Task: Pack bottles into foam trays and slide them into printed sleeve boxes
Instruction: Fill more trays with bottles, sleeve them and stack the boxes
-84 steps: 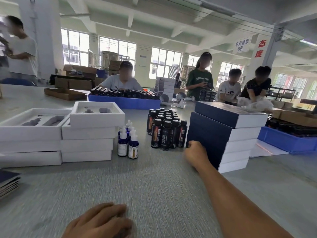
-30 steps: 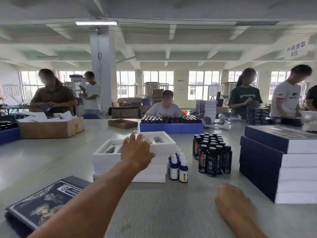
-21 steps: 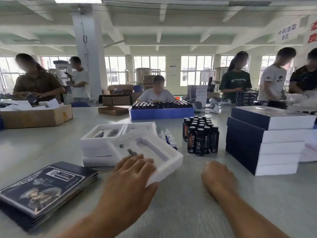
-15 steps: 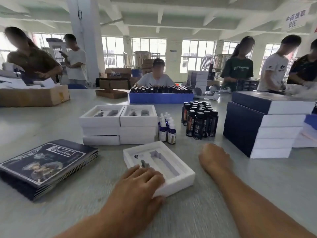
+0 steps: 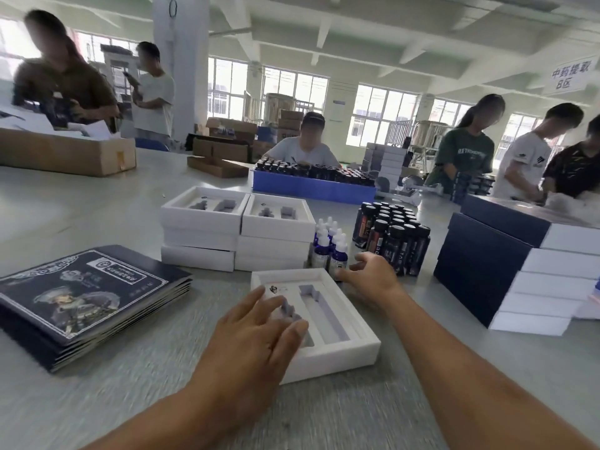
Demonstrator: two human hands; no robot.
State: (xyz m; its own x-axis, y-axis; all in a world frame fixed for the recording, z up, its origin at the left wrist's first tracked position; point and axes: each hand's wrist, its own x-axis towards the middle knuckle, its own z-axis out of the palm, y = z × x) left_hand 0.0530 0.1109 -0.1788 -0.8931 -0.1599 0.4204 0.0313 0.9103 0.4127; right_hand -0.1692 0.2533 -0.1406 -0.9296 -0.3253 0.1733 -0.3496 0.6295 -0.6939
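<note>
Resting flat, my left hand (image 5: pixel 259 323) lies with straight fingers on the near-left part of one white foam tray (image 5: pixel 328 339), which sits on the grey table (image 5: pixel 97 401) directly before me. This tray shows two cut-outs, both unfilled; my fingers cover part of the left one. My right hand (image 5: pixel 368 276) is at the tray's far-right corner, fingers loosely spread and holding nothing, fingertips just beside the nearest dropper bottle. The two hands are apart, one at each side of the tray.

Head view, counted:
- Foam tray stacks (image 5: pixel 237 232): two, side by side, beyond the loose tray. The left stack shows three layers; the right stack's layers cannot be counted with certainty.
- Dropper bottles (image 5: pixel 329 245), blue with white caps: a tight cluster right of the stacks; at least six caps visible, exact number uncertain.
- Dark bottles (image 5: pixel 394 233) with black caps: a block right of the droppers, roughly twenty, rear rows too crowded to count.
- Sleeve boxes (image 5: pixel 519 264), navy over white: one stack at far right, six layers visible.
- Printed flat sleeves (image 5: pixel 87 297): one pile at near left, several sheets thick.
- Blue crate (image 5: pixel 311 190) of dark bottles: one, far centre.
- Other persons at the table: six.
</note>
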